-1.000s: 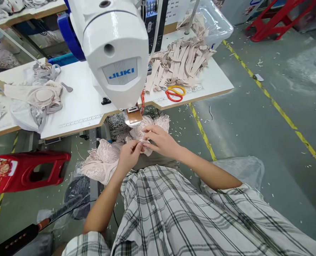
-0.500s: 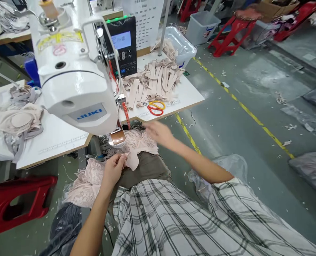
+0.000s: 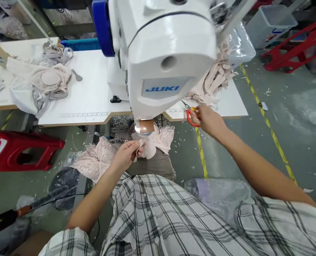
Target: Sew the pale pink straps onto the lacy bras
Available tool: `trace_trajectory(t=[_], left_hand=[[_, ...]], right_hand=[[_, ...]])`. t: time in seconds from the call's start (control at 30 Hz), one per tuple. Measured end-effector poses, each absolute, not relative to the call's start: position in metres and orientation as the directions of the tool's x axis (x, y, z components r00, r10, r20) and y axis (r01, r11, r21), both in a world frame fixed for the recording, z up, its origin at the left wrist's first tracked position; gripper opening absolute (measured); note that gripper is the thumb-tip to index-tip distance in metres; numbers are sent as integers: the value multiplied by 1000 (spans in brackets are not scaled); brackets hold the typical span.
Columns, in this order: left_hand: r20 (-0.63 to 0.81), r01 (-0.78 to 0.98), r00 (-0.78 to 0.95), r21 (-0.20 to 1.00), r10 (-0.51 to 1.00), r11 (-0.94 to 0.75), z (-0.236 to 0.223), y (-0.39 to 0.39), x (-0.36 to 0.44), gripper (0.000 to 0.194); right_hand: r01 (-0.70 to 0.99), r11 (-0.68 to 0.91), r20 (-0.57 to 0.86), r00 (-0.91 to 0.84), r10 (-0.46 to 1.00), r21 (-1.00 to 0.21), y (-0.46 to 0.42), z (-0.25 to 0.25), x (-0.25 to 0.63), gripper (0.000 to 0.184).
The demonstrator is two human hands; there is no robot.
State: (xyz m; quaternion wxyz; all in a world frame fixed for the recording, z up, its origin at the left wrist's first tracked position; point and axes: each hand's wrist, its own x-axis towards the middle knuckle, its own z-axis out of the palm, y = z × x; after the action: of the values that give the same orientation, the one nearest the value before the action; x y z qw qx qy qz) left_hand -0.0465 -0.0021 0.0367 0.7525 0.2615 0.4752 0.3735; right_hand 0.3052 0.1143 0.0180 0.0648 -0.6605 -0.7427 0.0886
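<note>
My left hand (image 3: 126,155) is closed, pinching the edge of a pale pink lace bra (image 3: 165,138) just below the needle area of the white sewing machine (image 3: 171,46). One part of the bra hangs over my lap, and the machine head hides another part. At the table's front edge, my right hand (image 3: 210,121) has its fingers closed on the handles of a pair of scissors (image 3: 189,117) with red and yellow grips. The scissor blades point up and left over the tabletop.
A heap of beige fabric strips (image 3: 214,80) lies behind the scissors. More lace bras (image 3: 95,160) are piled left of my lap. Grey-beige garments (image 3: 49,80) rest on the left table (image 3: 91,81). A red stool (image 3: 21,149) stands at left, a clear bin (image 3: 240,44) at right.
My right hand has moved from above the bra to the scissors and taken hold of them. My left hand still pinches the bra. The view has shifted left.
</note>
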Motion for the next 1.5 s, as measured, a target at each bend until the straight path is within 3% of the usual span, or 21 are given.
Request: trace_trajectory(t=[0.1, 0.2, 0.3, 0.63, 0.83, 1.0, 1.27, 1.5], left_hand=[[-519, -356, 291, 721, 804, 594, 34, -1, -49, 32], [-498, -346, 295, 740, 815, 577, 33, -1, -49, 33], [-478, -282, 273, 789, 835, 545, 33, -3, -47, 31], [-469, -111, 241, 857, 850, 504, 40, -6, -43, 29], [-486, -72, 221, 856, 846, 511, 42, -6, -48, 22], [-480, -216, 208, 827, 852, 518, 33, -10, -54, 29], [-481, -202, 121, 845, 869, 496, 30, -13, -54, 33], [-444, -88, 40, 891, 895, 446, 35, -14, -53, 29]], right_hand=[[901, 21, -135, -88, 987, -434, 44, 40, 294, 35], [833, 188, -193, -329, 924, -520, -16, 62, 266, 35], [784, 305, -179, -462, 869, -541, -40, 70, 236, 35], [707, 392, -68, -527, 847, -589, -15, 49, 201, 32], [711, 335, -136, -517, 845, -618, -16, 46, 213, 31], [673, 151, -174, -390, 904, -724, -24, 41, 222, 35], [630, 231, -155, -496, 855, -741, -22, 38, 199, 46], [613, 266, -129, -522, 843, -744, -7, 35, 180, 38]])
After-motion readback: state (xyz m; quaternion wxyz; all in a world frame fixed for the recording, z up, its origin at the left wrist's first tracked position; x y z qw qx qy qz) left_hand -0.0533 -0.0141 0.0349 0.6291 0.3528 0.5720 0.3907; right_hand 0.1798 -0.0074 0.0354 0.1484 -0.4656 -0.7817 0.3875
